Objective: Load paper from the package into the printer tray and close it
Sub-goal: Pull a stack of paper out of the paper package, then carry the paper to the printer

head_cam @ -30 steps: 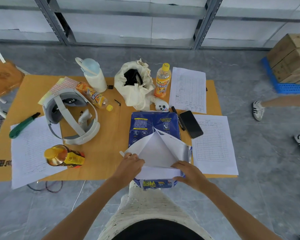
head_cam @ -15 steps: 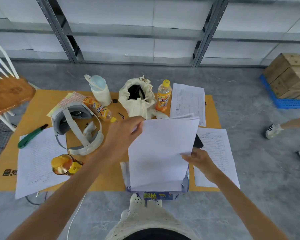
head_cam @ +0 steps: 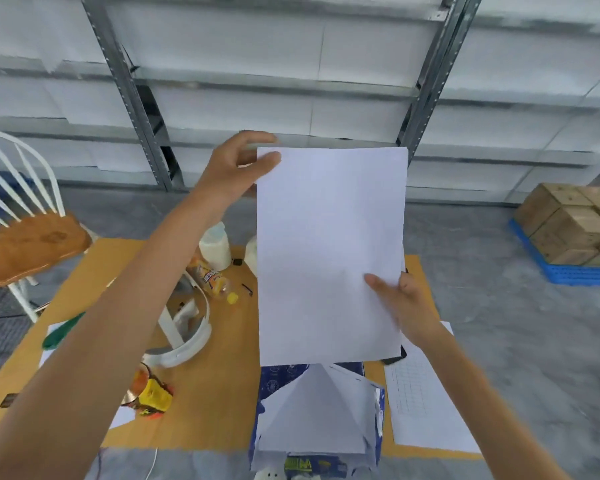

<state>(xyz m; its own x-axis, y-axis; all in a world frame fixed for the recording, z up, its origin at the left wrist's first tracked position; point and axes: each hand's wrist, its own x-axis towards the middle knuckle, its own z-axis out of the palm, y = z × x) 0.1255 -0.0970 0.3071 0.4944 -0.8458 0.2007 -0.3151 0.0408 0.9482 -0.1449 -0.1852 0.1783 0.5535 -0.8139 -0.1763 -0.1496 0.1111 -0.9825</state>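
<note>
- I had raised the paper [head_cam: 329,251] clear above the package [head_cam: 317,415] since before.
- My left hand [head_cam: 238,168] pinched its top corner; my right hand [head_cam: 400,301] clamped its right edge.

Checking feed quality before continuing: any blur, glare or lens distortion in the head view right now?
Head view: right hand and the table items look motion-smeared; the paper stack is evenly lit, no glare; wide-angle lens splays the shelf posts.
</note>
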